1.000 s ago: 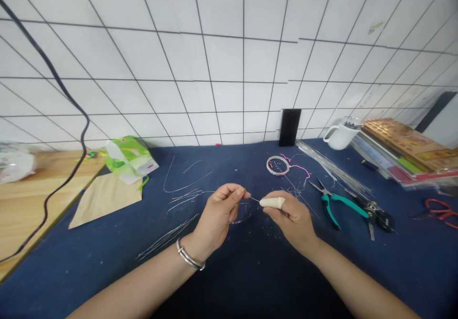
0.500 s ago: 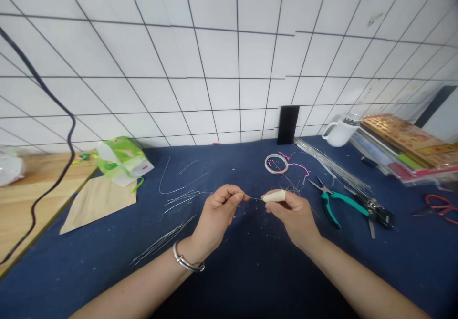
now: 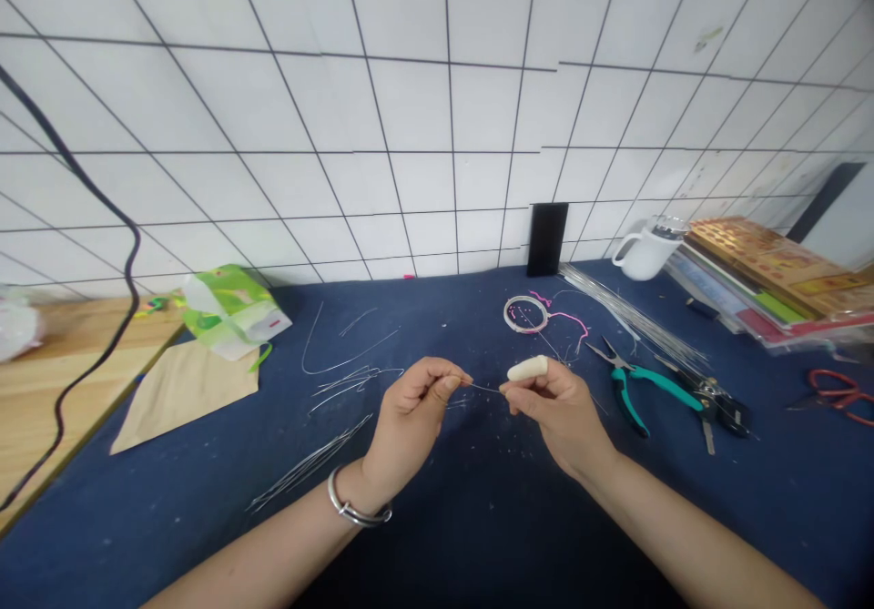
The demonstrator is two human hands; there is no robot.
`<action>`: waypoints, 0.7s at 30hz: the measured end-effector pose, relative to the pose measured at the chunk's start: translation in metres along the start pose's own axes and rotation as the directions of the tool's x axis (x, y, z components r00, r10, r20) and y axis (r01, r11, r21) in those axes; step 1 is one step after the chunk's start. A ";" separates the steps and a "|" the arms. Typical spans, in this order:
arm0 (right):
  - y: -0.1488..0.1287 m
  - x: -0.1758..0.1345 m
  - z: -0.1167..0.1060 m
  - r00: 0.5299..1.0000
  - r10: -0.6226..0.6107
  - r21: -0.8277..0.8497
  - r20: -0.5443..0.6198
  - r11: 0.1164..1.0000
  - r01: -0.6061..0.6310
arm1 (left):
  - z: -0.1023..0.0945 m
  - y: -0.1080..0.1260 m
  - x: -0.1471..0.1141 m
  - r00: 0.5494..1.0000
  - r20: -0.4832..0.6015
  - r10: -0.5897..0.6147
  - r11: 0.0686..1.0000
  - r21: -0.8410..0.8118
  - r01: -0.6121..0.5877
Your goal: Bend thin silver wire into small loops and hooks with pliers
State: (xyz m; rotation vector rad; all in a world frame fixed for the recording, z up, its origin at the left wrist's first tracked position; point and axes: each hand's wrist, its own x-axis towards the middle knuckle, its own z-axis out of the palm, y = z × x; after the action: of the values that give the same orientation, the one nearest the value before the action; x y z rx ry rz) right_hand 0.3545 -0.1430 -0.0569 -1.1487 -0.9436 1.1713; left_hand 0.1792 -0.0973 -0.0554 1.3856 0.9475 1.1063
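Observation:
A thin metal wire stretches between my two hands, just above the dark blue tabletop. My left hand, with a silver bangle on its wrist, pinches one end between thumb and forefinger. The other end is pinched by my right hand, whose forefinger wears a cream finger cot. Left of my left hand lie several bent wires and a bundle of straight wires. Beyond my right hand is a round white ring with pink thread and small pink bits inside it.
On the right lie teal-handled pliers, a dark-handled tool, red-handled scissors and a long wire bundle. A white mug, stacked books and a black upright block stand near the tiled wall. A green bag sits left.
The gap between my hands has widened slightly, showing more wire between them. The right forefinger has lifted a little off the wire. The view has shifted slightly.

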 end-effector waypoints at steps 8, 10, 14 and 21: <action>-0.001 0.000 -0.004 1.000 -0.017 -0.039 0.018 0.999 0.018 | -0.002 0.004 -0.002 0.995 0.006 0.100 0.994 0.035 -0.100; -0.003 0.000 -0.005 1.000 -0.015 -0.038 0.024 0.999 0.016 | -0.003 0.004 -0.002 0.990 0.015 0.140 0.988 0.067 -0.141; -0.008 0.001 -0.006 0.990 0.041 0.054 0.137 0.997 -0.048 | -0.003 0.005 -0.001 0.979 -0.052 0.197 0.979 0.067 -0.193; -0.011 0.003 -0.008 0.940 0.180 0.119 0.288 0.968 -0.222 | -0.005 0.004 0.000 0.954 -0.039 0.297 0.944 0.161 -0.287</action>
State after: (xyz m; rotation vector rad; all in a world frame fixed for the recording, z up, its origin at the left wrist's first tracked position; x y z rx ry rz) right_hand 0.3647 -0.1414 -0.0478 -0.9931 -0.9429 1.5735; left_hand 0.1742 -0.0964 -0.0517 1.6656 0.9061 1.3269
